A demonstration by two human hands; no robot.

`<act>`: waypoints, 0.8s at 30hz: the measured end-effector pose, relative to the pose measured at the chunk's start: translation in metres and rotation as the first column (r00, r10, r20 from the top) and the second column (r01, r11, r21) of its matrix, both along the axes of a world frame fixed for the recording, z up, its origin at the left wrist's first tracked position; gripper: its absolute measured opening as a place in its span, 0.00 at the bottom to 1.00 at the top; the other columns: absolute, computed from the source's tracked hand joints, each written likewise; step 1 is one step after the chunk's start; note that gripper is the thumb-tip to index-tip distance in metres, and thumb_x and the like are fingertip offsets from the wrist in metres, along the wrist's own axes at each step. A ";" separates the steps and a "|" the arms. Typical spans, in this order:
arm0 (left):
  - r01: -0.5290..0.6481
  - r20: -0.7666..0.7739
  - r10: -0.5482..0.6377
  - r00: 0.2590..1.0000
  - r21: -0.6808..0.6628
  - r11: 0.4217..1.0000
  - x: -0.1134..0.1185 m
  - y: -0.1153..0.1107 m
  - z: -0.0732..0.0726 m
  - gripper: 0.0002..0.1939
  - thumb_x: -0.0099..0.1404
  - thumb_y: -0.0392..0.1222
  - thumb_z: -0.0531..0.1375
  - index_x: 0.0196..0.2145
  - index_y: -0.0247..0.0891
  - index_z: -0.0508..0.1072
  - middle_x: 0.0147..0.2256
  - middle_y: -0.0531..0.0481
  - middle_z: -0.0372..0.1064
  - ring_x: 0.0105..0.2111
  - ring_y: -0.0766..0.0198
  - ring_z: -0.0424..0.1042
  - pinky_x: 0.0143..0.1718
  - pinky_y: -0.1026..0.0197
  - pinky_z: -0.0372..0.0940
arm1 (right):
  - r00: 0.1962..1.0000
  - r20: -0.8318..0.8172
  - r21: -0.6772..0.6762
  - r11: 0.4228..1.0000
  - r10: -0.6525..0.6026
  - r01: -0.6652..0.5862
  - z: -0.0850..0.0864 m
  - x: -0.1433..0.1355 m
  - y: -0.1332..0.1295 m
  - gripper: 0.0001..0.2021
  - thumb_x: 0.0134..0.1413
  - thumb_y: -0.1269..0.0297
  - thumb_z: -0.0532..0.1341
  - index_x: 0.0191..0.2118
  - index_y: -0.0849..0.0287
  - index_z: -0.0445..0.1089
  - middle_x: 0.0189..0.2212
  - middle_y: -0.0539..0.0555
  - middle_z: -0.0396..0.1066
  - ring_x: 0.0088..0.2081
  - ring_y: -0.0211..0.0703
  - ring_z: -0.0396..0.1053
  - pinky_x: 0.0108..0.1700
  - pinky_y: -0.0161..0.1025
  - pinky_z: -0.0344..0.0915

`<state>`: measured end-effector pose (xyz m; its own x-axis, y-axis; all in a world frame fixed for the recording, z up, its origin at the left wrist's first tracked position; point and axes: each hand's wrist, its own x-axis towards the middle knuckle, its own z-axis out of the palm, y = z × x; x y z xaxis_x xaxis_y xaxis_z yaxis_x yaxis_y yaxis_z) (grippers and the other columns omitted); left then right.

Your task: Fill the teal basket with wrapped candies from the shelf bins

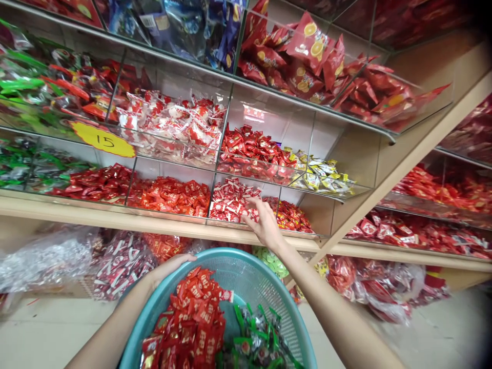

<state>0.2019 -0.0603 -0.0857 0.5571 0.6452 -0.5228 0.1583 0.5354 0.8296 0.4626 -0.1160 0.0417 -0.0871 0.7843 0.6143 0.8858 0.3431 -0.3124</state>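
Observation:
My left hand (172, 267) grips the rim of a teal plastic basket (286, 302) at its far left side. Inside the basket lie red-wrapped candies (198, 318) on the left and green-wrapped candies (257, 333) on the right. A single red-and-white candy (226, 295) rests near the red pile. My right hand (265, 223) reaches to the lower shelf, its fingers apart at the front of a compartment of red-and-white wrapped candies (232, 197). No candy shows in its fingers.
Clear-walled shelf compartments hold orange-red candies (175, 197), yellow-and-white candies (323, 171) and red orange-print packets (307, 46). A yellow price tag (103, 139) reads 15. A slanting wooden upright (407, 171) stands at right. Bagged candies (125, 264) sit beneath the wooden shelf edge (169, 224).

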 end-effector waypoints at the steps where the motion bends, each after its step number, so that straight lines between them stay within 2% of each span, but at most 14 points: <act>1: 0.003 0.018 -0.003 1.000 -0.006 1.000 0.000 0.000 0.000 0.18 0.48 0.51 0.62 0.34 0.37 0.75 0.30 0.49 0.77 0.31 0.56 0.76 0.33 0.62 0.69 | 1.000 -0.014 0.001 1.000 0.014 -0.014 -0.006 -0.003 -0.012 0.19 0.57 0.66 0.55 0.54 0.55 0.57 0.43 0.54 0.69 0.46 0.46 0.62 0.49 0.44 0.57; 3: 0.002 0.047 -0.001 0.999 -0.020 1.000 0.000 0.001 -0.001 0.18 0.48 0.50 0.63 0.34 0.37 0.75 0.29 0.49 0.77 0.30 0.56 0.75 0.33 0.61 0.69 | 0.998 -0.014 -0.071 0.996 0.055 -0.056 -0.025 -0.007 -0.035 0.19 0.57 0.64 0.55 0.55 0.54 0.56 0.42 0.54 0.68 0.46 0.46 0.62 0.50 0.43 0.57; 5: -0.004 0.042 0.005 0.999 -0.020 1.000 0.001 0.001 -0.003 0.18 0.47 0.50 0.63 0.34 0.36 0.74 0.28 0.49 0.77 0.30 0.56 0.75 0.32 0.61 0.69 | 0.996 0.018 -0.231 0.969 0.091 -0.084 -0.054 -0.010 -0.055 0.20 0.57 0.65 0.56 0.55 0.55 0.56 0.40 0.53 0.69 0.44 0.45 0.63 0.47 0.41 0.59; 8: -0.013 0.030 0.013 0.999 -0.010 1.000 0.002 0.001 -0.004 0.18 0.46 0.51 0.64 0.33 0.36 0.73 0.26 0.49 0.76 0.30 0.54 0.76 0.32 0.60 0.69 | 0.986 0.138 -0.493 0.870 0.098 -0.017 -0.101 -0.012 -0.074 0.20 0.54 0.67 0.57 0.53 0.56 0.57 0.42 0.54 0.69 0.45 0.46 0.64 0.45 0.40 0.60; 11: -0.009 0.039 0.009 0.999 -0.001 1.000 0.003 0.000 -0.005 0.18 0.46 0.51 0.64 0.32 0.36 0.73 0.25 0.50 0.75 0.30 0.54 0.76 0.31 0.60 0.69 | 0.942 0.319 -0.627 0.768 0.102 0.129 -0.132 -0.012 -0.081 0.19 0.52 0.71 0.56 0.51 0.58 0.59 0.44 0.57 0.69 0.46 0.48 0.65 0.47 0.41 0.60; 13: -0.005 0.042 0.005 0.999 0.002 1.000 0.003 -0.001 -0.004 0.18 0.46 0.51 0.64 0.32 0.36 0.73 0.25 0.50 0.76 0.30 0.55 0.75 0.31 0.60 0.69 | 0.906 0.409 -0.656 0.725 0.106 0.211 -0.142 -0.014 -0.081 0.20 0.52 0.74 0.55 0.52 0.58 0.59 0.43 0.58 0.70 0.45 0.48 0.67 0.45 0.40 0.60; 17: -0.021 0.026 0.020 0.999 0.034 0.999 0.002 -0.002 -0.001 0.18 0.45 0.51 0.64 0.32 0.36 0.74 0.26 0.50 0.76 0.31 0.54 0.75 0.32 0.60 0.69 | 0.861 0.497 -0.671 0.676 0.107 0.303 -0.146 -0.017 -0.079 0.23 0.52 0.78 0.51 0.55 0.60 0.58 0.43 0.61 0.71 0.43 0.47 0.70 0.42 0.38 0.63; 20: -0.022 0.029 0.021 0.999 0.056 0.998 0.002 -0.002 -0.001 0.18 0.45 0.50 0.64 0.32 0.36 0.74 0.26 0.50 0.76 0.31 0.55 0.75 0.32 0.61 0.69 | 0.860 0.494 -0.685 0.666 0.129 0.294 -0.148 -0.021 -0.077 0.23 0.52 0.78 0.52 0.55 0.60 0.58 0.42 0.61 0.71 0.43 0.48 0.70 0.42 0.39 0.64; 24: -0.005 0.023 0.003 1.000 0.052 0.999 0.001 0.000 -0.004 0.18 0.46 0.51 0.64 0.33 0.36 0.74 0.27 0.49 0.76 0.31 0.55 0.75 0.32 0.60 0.68 | 0.883 0.451 -0.698 0.667 0.127 0.261 -0.151 -0.027 -0.074 0.21 0.54 0.73 0.54 0.55 0.59 0.58 0.42 0.58 0.72 0.42 0.47 0.71 0.41 0.39 0.65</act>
